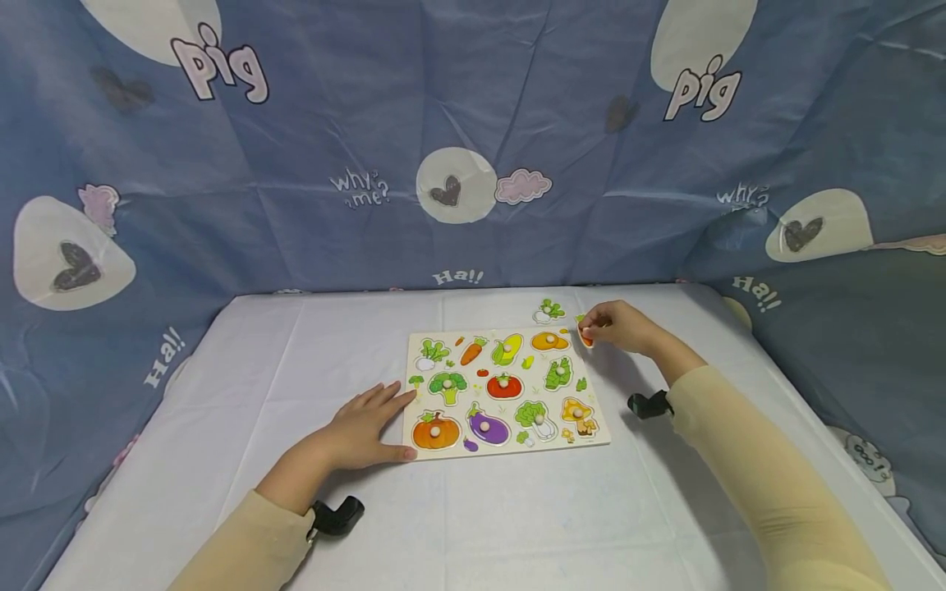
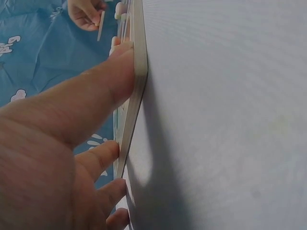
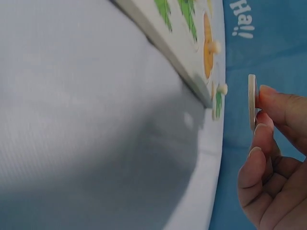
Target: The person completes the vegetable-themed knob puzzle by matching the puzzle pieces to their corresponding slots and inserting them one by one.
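Note:
A wooden vegetable puzzle board (image 1: 458, 410) lies flat on the white table. Spread along its left edge, my left hand (image 1: 362, 431) rests its thumb at the near corner, with fingertips touching the side farther up. My right hand (image 1: 619, 324) pinches an orange puzzle piece with a green top, apparently the carrot (image 3: 252, 103), above the table by the board's far right corner. Seen edge-on in the right wrist view, that piece hangs clear of the board. A white radish piece (image 1: 548, 310) with green leaves lies behind the board.
Knobbed pieces sit in the board, among them a pumpkin (image 1: 436, 431), an eggplant (image 1: 488, 427) and a tomato (image 1: 504, 386). The printed carrot (image 1: 473, 351) and radish (image 1: 431, 355) spots show no knobs. A blue patterned cloth (image 1: 384, 238) hangs behind the table.

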### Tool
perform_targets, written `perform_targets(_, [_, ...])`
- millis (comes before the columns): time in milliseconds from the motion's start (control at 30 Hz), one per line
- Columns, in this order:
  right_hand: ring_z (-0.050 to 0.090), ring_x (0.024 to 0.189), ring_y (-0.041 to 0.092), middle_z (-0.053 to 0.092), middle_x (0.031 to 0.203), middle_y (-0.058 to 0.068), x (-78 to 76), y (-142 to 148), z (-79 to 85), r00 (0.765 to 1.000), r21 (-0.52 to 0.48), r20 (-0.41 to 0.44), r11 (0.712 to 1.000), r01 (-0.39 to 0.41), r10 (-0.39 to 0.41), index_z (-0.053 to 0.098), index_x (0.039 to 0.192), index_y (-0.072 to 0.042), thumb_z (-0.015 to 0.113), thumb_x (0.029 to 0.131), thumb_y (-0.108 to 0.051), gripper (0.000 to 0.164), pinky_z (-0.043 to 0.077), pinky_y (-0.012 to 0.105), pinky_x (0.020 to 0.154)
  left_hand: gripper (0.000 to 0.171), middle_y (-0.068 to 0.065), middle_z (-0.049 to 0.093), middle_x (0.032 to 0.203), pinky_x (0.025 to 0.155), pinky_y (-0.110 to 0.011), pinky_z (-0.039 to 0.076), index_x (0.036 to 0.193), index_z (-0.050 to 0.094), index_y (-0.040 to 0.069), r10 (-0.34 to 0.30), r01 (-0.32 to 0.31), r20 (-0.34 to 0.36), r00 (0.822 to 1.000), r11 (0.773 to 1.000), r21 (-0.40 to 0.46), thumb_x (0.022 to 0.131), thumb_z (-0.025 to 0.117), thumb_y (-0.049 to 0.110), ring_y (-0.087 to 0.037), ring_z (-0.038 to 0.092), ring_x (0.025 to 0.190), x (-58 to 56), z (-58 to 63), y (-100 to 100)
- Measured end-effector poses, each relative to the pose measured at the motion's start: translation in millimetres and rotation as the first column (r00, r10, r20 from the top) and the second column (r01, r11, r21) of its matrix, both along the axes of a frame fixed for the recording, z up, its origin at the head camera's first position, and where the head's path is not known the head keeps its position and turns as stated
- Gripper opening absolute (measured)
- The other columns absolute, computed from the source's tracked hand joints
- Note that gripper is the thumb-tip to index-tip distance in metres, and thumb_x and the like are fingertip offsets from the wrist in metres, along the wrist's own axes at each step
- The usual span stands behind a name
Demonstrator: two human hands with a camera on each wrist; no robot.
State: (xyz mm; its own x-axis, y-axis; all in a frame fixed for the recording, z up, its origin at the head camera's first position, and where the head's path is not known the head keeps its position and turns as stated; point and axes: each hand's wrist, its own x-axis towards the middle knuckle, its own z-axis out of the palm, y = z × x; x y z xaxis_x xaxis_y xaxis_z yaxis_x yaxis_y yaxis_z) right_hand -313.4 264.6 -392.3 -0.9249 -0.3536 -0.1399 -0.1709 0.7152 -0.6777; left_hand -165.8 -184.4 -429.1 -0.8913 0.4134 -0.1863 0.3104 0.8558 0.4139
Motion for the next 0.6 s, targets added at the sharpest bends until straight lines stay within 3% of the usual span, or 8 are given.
perform_targets(267, [0.054,0.080,0.021,0.069,0.095,0.008,7.3,-12,2.9,0.999,0.005,-0.045,1.000,-0.024,0.024,0.071,0.107,-0.002,0.065,0.098,-0.013,0.015,0.046,0.033,0.070,0.096,-0.016,0.022,0.164,0.116,-0.066,0.012,0.156,0.037,0.018,0.015,-0.015,0.015,1.000,1.000,0.000,0.079,0.074,0.061,-0.044,0.015,0.150,0.3,0.0,0])
perform_targets(600, [0.059,0.083,0.023,0.069,0.093,0.007,17.6,-31,4.2,0.997,-0.019,-0.064,0.999,-0.034,0.033,0.071,0.104,-0.003,0.066,0.098,-0.014,0.013,0.049,0.034,0.073,0.097,-0.017,0.022,0.164,0.117,-0.065,0.012,0.157,0.036,0.018,0.003,-0.003,0.012,1.000,1.000,0.000,0.080,0.073,0.062,-0.044,0.015,0.149,-0.4,0.5,0])
